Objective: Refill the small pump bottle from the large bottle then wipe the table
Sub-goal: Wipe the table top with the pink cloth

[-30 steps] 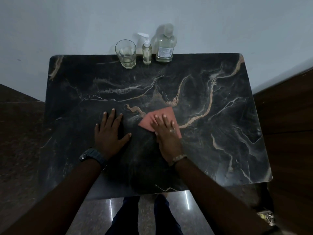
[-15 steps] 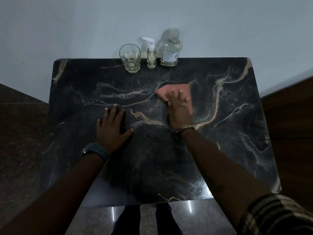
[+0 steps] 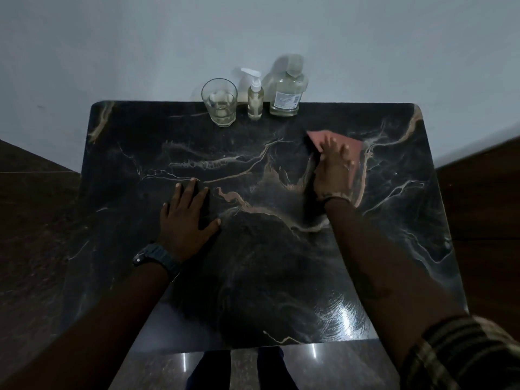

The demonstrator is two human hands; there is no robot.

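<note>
Swept up and to the right since half a second ago: the pink cloth (image 3: 349,146) and the right hand (image 3: 334,173) on it, now near the table's (image 3: 140,142) far right part, below and right of the large bottle (image 3: 287,94). Pressing down flat on the cloth with fingers spread and fairly straight, not curled round it, though motion blur hides the fine detail. Planted flat and open on the bare stone left of centre, holding nothing: the left hand (image 3: 187,220), unmoved. Lies under and just beyond the right fingertips, the cloth, its long side running left to right across the table, one corner pointing left toward the bottles and the other toward the right edge. Nearer by far, the right hand; well apart, the left. Standing upright in a row at the far edge: a glass (image 3: 219,104), the small pump bottle (image 3: 255,99) with its nozzle pointing left, then the large bottle. Probably late in the task, wiping under way, with the right side and near edge likely left to cover; risk of brushing the bottles if swept back leftward along the far edge.
</note>
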